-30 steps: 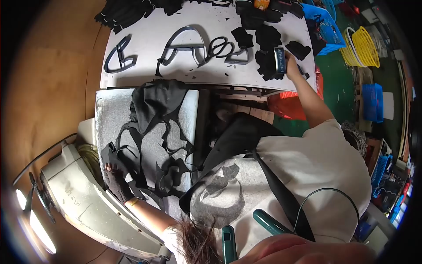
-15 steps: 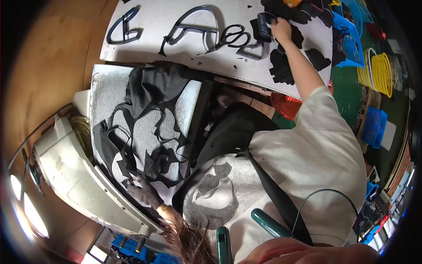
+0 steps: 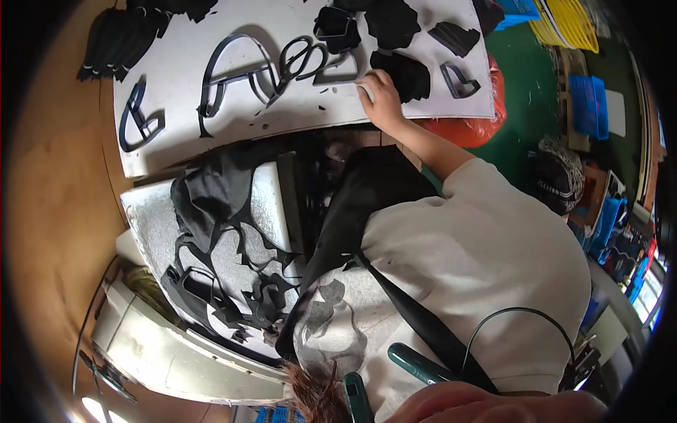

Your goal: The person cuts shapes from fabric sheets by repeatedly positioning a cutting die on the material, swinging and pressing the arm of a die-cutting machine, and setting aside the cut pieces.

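On the white table, the fingers of my right hand are closed at the right end of a small, angular metal cutting die. Black scissors lie just left of that die, beside a large arched cutting die. Another small die rests on black cut pieces behind my hand. A black cut piece lies right beside my fingers. Only a small bit of my left hand shows at the lower edge of the black fabric scrap; its fingers are hidden.
More dies lie at the table's left and right. Bundled black strips sit at the far left corner. A pale machine arm flanks the silvery cutting board. A red bag hangs by the table's right edge.
My right hand has let go of a small die further back and come nearer to the die beside the scissors. The view has swung right, and my left hand has slipped mostly out of sight.
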Demonstrator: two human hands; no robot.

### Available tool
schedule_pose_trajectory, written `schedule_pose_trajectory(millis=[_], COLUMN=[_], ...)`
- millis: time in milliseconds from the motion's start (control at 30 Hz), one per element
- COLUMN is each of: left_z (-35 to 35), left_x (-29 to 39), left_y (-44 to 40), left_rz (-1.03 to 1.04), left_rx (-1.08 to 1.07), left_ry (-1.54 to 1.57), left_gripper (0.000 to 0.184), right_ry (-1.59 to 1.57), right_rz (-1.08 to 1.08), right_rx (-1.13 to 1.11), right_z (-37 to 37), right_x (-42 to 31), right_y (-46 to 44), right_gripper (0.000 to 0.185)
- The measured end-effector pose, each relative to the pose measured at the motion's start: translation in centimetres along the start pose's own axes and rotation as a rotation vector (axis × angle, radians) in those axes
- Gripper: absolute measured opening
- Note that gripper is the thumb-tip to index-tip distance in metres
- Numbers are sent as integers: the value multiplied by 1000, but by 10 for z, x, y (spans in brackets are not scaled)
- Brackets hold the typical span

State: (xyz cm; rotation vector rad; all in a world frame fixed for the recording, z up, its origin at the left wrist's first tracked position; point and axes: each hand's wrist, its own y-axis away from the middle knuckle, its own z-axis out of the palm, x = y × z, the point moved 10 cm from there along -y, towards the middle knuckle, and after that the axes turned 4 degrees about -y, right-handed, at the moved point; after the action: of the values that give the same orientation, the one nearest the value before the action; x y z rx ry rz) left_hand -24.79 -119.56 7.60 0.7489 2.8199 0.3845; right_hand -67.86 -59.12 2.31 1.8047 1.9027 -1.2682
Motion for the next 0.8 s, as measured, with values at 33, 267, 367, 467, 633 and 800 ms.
schedule_pose_trajectory(millis=[33, 267, 367, 467, 633, 800], left_z=[0, -4, -7, -9, -10, -32], left_x=[4, 8, 8, 9, 9, 10], left_y=[-3, -11, -9, -1, 35, 72], left_rz=[17, 95, 124, 162, 177, 133], left_rx=[-5, -17, -21, -20, 35, 273], left_ry=[-10, -18, -6, 24, 94, 114], left_gripper=[45, 43, 42, 42, 42, 34], right_ry=[25, 388, 297, 286, 626, 700], right_rz=[17, 262, 77, -104, -248, -487], right_rx=[25, 273, 95, -160, -361, -425], right_z=[-13, -136, -114, -46, 24, 43], right_x=[10, 118, 83, 29, -2, 11], right_y=[6, 39, 20, 0, -17, -3], right_gripper=[14, 21, 15, 21, 25, 23])
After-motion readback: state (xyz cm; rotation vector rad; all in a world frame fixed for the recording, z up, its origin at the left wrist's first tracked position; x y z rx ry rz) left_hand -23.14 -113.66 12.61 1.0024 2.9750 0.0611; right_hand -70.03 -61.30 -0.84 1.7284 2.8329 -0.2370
